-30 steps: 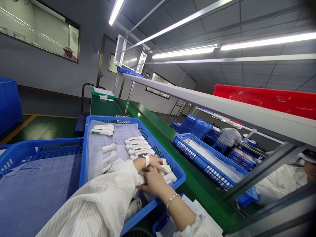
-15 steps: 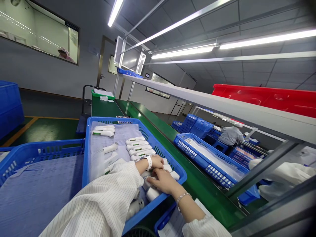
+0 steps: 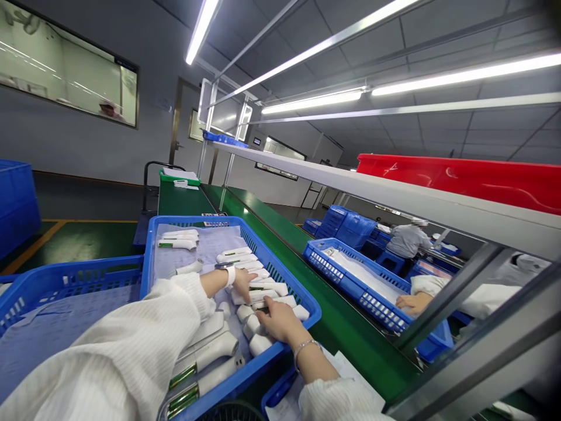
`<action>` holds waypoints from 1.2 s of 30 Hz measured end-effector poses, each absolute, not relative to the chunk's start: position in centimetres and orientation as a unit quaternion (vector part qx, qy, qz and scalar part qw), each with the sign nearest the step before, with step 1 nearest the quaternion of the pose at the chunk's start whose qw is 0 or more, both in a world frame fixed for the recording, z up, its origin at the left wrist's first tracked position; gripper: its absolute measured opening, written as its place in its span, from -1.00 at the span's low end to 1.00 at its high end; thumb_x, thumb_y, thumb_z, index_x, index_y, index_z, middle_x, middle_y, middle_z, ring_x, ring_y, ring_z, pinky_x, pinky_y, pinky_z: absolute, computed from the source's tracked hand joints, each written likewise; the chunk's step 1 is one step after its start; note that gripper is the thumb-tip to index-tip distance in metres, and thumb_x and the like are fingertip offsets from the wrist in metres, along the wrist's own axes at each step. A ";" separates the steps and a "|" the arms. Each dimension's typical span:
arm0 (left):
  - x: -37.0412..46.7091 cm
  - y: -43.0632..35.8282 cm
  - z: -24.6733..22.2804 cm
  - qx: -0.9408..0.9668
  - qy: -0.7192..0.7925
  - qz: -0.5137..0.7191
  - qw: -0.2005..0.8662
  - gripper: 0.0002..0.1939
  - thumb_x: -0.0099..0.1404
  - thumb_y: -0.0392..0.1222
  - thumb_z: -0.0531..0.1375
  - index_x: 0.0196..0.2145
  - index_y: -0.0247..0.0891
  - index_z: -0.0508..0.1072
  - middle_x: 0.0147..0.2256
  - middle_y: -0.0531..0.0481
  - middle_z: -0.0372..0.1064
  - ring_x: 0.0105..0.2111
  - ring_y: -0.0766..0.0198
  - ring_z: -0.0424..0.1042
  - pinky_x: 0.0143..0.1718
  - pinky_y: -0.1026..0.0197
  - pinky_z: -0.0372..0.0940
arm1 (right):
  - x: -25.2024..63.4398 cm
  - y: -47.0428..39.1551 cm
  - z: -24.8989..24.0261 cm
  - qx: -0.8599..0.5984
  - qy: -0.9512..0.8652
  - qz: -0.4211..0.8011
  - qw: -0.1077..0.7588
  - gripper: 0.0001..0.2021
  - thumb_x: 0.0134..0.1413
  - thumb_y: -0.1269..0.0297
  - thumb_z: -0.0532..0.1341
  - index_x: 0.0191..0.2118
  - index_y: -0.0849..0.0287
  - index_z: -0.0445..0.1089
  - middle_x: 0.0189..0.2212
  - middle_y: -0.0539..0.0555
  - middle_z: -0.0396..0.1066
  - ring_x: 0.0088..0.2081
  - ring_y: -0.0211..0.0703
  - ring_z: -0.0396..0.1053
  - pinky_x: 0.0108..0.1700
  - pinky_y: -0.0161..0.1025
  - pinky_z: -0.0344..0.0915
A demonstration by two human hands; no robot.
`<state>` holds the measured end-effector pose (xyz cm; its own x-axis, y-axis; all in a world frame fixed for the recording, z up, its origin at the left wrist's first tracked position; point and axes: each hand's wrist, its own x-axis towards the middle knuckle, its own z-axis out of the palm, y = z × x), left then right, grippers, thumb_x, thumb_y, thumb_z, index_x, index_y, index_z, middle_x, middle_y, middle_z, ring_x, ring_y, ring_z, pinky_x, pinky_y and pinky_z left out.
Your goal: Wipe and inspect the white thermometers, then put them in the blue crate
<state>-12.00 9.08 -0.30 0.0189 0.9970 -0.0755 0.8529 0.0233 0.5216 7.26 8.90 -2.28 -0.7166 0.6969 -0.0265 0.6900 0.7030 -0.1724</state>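
Observation:
A blue plastic basket (image 3: 313,304), lined with a pale bluish sheet, holds several white handheld devices (image 3: 234,258), bent in shape, some with green parts showing. My left hand (image 3: 240,283) reaches over a row of them, its thumb and fingers apart and touching the devices near the middle. Close by at the near right corner, my right hand (image 3: 280,320) lies with fingers stretched over the ends of more devices; its fingertips touch them. Larger devices with green inserts (image 3: 214,351) lie under my left forearm, partly covered by the sleeve.
A second lined blue basket (image 3: 100,266) stands at the left. Across the green conveyor-like surface (image 3: 346,327) sits another blue basket (image 3: 350,280), with a co-worker's hand (image 3: 414,303) at its rim. A white shelf (image 3: 315,169) carrying a red bin (image 3: 460,181) runs overhead, with metal posts at the right.
My left hand has moved left and back from beside my right hand, exposing more devices. My right hand has shifted slightly left. A co-worker's hand now shows at the far basket.

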 end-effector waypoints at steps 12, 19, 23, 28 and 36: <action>-11.2 6.3 -2.4 0.752 0.645 0.029 0.130 -0.62 0.23 -0.01 0.18 -0.07 -0.30 0.36 -0.13 -0.09 0.36 -0.11 0.15 0.36 -0.05 -0.05 0.28 | 7.4 8.7 -2.6 -0.434 -0.897 0.059 0.065 -0.72 0.18 0.21 0.12 -0.07 0.25 0.32 0.03 0.19 0.23 0.07 0.03 0.19 0.05 0.05 0.18; -10.7 6.3 -2.0 0.782 0.604 0.056 0.146 -0.69 0.25 -0.06 0.18 -0.13 -0.31 0.39 -0.22 -0.03 0.40 -0.24 0.24 0.40 -0.16 0.06 0.35 | 7.5 8.7 -2.1 -0.365 -0.925 0.098 0.050 -0.61 0.23 0.17 0.03 0.13 0.13 0.20 0.18 0.15 0.14 0.22 0.08 0.01 0.17 0.22 -0.04; -11.3 7.9 -2.4 0.746 0.649 0.122 0.088 -0.65 0.29 -0.07 0.12 -0.02 -0.29 0.32 -0.02 -0.12 0.30 -0.05 0.13 0.33 -0.03 -0.07 0.28 | 7.4 8.7 -2.0 -0.357 -0.927 0.098 0.056 -0.64 0.22 0.14 0.03 0.06 0.15 0.29 0.13 0.17 0.19 0.17 0.10 0.09 0.13 0.23 0.00; -11.0 10.0 -4.2 0.758 0.627 0.145 0.109 -0.63 0.28 -0.08 0.13 0.00 -0.28 0.31 -0.01 -0.12 0.30 -0.02 0.11 0.32 0.01 -0.11 0.25 | 7.5 8.7 -2.2 -0.362 -0.924 0.104 0.060 -0.62 0.22 0.13 -0.01 0.09 0.11 0.26 0.17 0.17 0.17 0.18 0.10 0.08 0.11 0.28 0.00; -11.8 11.1 -4.4 0.779 0.561 0.154 0.236 -0.67 0.30 -0.05 0.10 -0.07 -0.29 0.37 -0.11 -0.08 0.37 -0.13 0.18 0.38 -0.06 -0.02 0.31 | 7.7 8.6 -2.1 -0.393 -0.905 0.096 0.130 -0.66 0.19 0.19 -0.03 -0.02 0.17 0.33 0.05 0.20 0.25 0.05 0.01 0.25 0.02 -0.06 0.20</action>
<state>-11.81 11.11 -4.41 0.3238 0.9458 -0.0251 0.8010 -0.2600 0.5393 7.72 8.60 -2.14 -0.6574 0.7364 0.1601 0.6861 0.6727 -0.2768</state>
